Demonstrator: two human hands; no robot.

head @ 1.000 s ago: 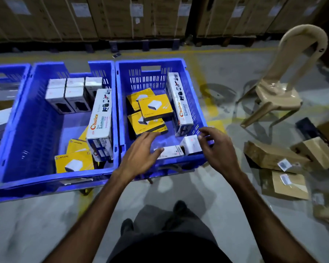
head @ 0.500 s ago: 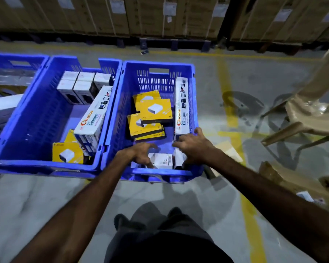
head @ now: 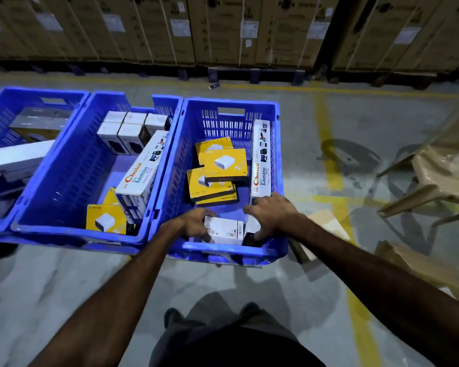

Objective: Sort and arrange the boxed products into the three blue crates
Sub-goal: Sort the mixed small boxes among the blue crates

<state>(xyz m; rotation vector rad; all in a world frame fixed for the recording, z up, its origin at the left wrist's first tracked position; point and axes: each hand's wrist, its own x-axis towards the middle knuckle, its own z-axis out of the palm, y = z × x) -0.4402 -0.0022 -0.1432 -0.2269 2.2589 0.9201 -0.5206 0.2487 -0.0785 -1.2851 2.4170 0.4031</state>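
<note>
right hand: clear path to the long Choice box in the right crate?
Probably yes. The right hand sits just in front of the long Choice box, which stands along the wall of the right crate with nothing lying on it. That hand already grips a small white box, though.

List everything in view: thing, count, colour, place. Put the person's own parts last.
blue crates: three, blue, side by side on the floor
yellow boxes: about four stacked in the right crate; at least two in the middle crate's near corner
Choice Lumino boxes: two, white; one along the right crate's right wall, one leaning in the middle crate
small white boxes: five, middle crate's far end
white box: one, right crate's near end
plastic chair: one, beige, far right
cartons: brown, stacked at the back
left hand: grips the white box
right hand: fingers curled on another box beside it
</note>
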